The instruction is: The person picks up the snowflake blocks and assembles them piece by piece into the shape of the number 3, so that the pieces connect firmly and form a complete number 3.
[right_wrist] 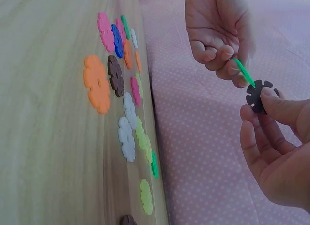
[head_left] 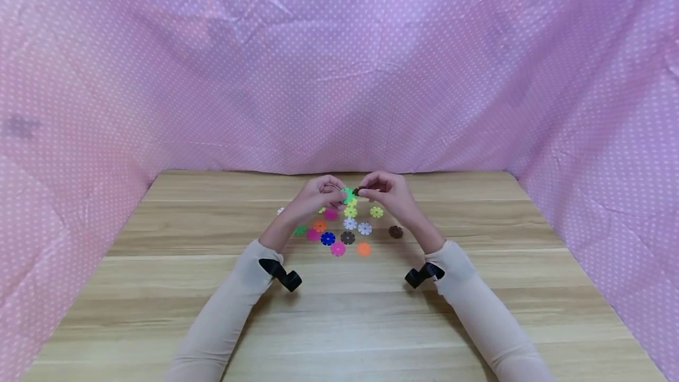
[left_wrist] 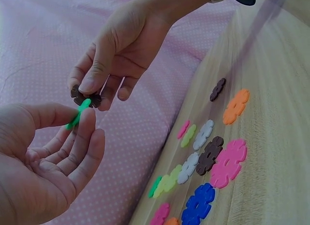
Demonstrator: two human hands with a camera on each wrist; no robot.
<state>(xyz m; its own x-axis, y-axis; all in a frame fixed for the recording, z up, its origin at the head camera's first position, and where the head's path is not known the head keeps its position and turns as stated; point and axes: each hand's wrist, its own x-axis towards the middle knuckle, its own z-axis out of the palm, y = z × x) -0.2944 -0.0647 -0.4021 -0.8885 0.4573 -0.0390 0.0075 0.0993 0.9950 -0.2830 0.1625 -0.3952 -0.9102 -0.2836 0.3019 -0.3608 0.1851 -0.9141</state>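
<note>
Between thumb and fingers, my left hand pinches a bright green notched plastic disc. A dark brown disc of the same slotted kind is pinched by my right hand, thumb on its flat face. The two discs meet edge to edge, at an angle to each other, raised above the far part of the table. Whether one slot sits inside the other cannot be made out. Below the hands lie loose discs, among them a blue disc, a pink disc and an orange disc.
Several more discs are spread flat on the wooden table, including a white disc, a yellow disc and a brown disc. A pink dotted cloth hangs behind the table's far edge and along both sides.
</note>
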